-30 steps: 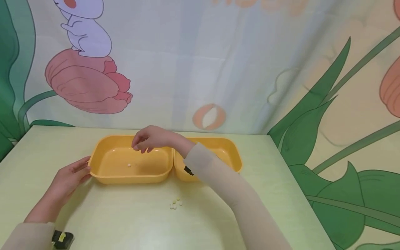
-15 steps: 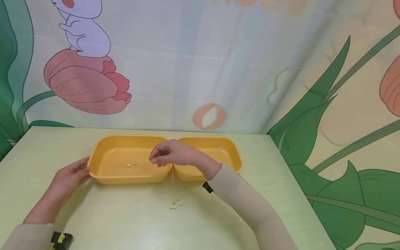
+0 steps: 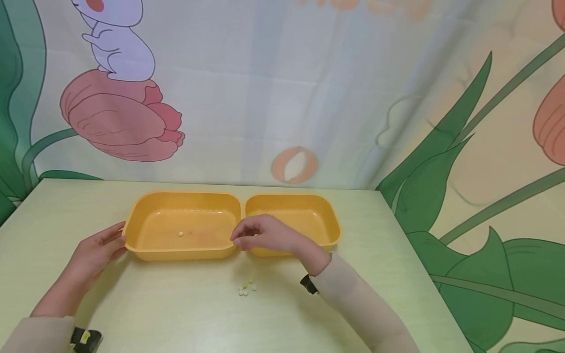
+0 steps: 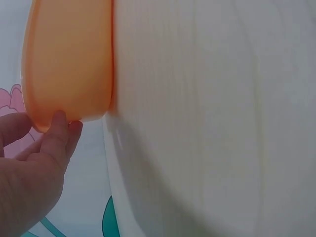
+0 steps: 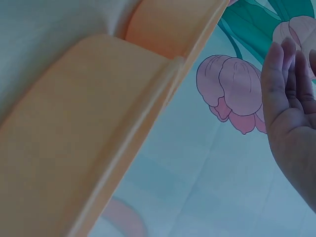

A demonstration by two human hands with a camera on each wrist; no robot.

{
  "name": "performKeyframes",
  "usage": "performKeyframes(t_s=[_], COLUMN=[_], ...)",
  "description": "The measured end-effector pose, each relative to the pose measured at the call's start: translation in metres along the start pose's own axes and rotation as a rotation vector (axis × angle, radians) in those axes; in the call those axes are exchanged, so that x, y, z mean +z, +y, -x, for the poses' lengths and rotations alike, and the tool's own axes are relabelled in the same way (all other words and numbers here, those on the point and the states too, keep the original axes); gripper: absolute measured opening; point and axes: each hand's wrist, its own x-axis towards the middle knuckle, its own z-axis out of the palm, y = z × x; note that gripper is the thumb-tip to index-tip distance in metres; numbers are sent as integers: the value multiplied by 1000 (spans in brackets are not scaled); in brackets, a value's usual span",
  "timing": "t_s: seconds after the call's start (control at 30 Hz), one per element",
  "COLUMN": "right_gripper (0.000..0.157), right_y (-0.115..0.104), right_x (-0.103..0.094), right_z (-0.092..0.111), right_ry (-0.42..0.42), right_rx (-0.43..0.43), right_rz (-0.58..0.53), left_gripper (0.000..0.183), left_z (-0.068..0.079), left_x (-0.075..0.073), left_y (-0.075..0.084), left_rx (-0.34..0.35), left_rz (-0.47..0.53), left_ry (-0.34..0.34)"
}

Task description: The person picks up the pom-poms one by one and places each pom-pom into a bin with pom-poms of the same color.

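Observation:
My left hand (image 3: 98, 254) grips the left end of a yellow plastic tray (image 3: 185, 254); in the left wrist view the thumb and fingers of my left hand (image 4: 42, 148) meet at its rim. One small white bead-like piece (image 3: 180, 234) lies inside this tray. My right hand (image 3: 269, 234) hovers over the spot where the two trays meet, fingers loosely curved, with nothing seen between them. In the right wrist view the right hand (image 5: 291, 98) stands above the tray rims. Several small white and yellow pieces (image 3: 245, 292) lie on the table in front.
A second yellow tray (image 3: 328, 235) stands right beside the first, partly hidden by the right hand. Both rest near the back edge of the pale table (image 3: 176, 314). Behind hangs a printed curtain (image 3: 220, 98) with flowers. A black wrist device (image 3: 87, 339) sits at the left sleeve.
My right hand has moved right and toward me, from above the left tray to the gap between the trays. My left hand keeps its place on the tray's end.

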Motion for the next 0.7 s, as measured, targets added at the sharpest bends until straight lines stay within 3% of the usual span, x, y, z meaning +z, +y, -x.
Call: performKeyframes(t_s=[0.33,0.7], right_gripper=[23,20], right_y=[30,52], right_x=[15,27], right_z=[20,34], right_ry=[4,-23], right_rx=[60,114], right_rz=[-70,-45], left_gripper=[62,62], left_z=[-1,-1], left_x=[0,0], left_y=[-2,-2], left_rx=[23,6], left_rz=[9,-1], left_ry=[-5,9])
